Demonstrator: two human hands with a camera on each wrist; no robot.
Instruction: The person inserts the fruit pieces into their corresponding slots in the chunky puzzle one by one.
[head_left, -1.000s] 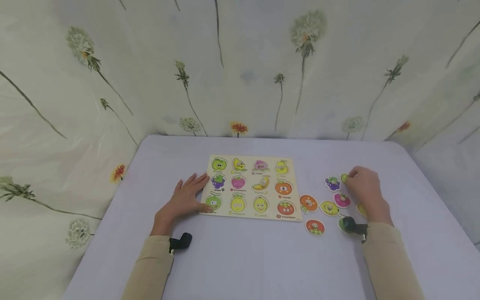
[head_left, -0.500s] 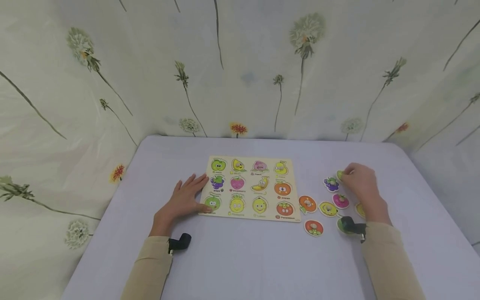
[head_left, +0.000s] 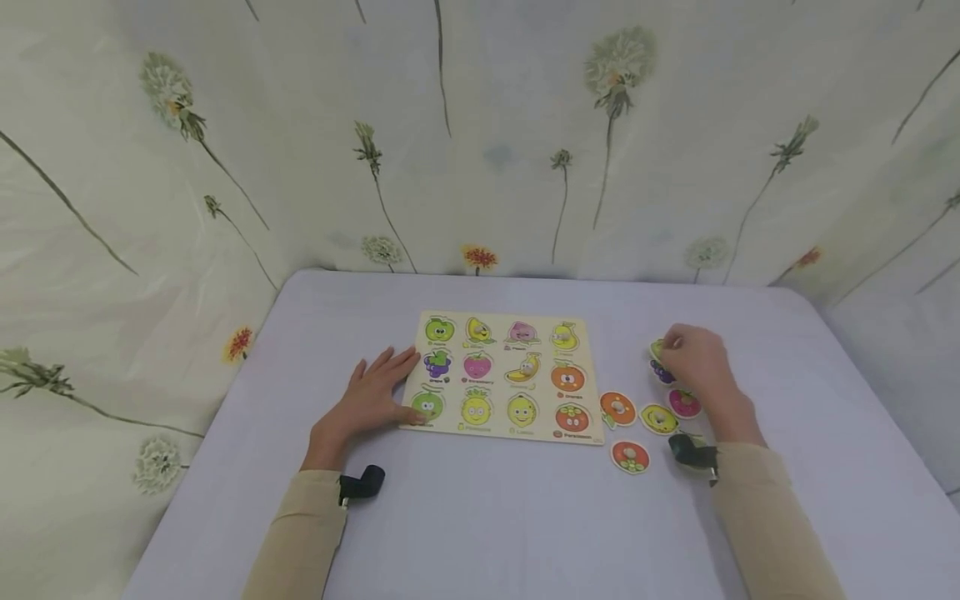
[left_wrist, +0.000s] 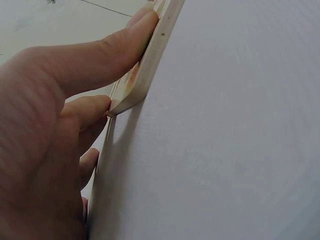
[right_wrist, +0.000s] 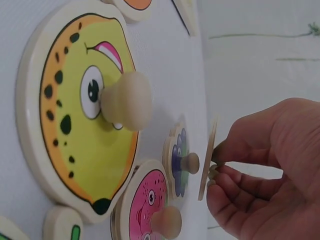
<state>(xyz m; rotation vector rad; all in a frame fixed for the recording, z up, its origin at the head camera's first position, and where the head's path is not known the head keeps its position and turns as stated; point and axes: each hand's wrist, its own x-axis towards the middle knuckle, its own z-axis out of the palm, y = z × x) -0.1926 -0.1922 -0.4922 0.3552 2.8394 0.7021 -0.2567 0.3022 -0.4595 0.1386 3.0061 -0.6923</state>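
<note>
My left hand [head_left: 369, 398] rests at the left edge of a wooden fruit puzzle board [head_left: 595, 421]. Its thumb lies on the board's near corner and its straight fingers touch the side, as the left wrist view [left_wrist: 95, 65] confirms. To the right of the board, my right hand [head_left: 701, 367] pinches a green puzzle piece [head_left: 656, 348] by its back. In the right wrist view that piece [right_wrist: 207, 160] is seen edge-on, raised off the table beside the grape piece [right_wrist: 176, 162]. Fingers hide its knob.
Other knobbed pieces lie on the white table [head_left: 487, 525]: lemon [head_left: 660, 419], strawberry [head_left: 685, 403], orange [head_left: 618, 408] and persimmon [head_left: 630, 457]. A green one is mostly covered by the right wrist camera [head_left: 692, 452]. A flowered cloth [head_left: 480, 150] hangs behind the table.
My right hand has moved left with the green piece, from beside the grape piece to partly over it in the head view. My left hand stays where it was.
</note>
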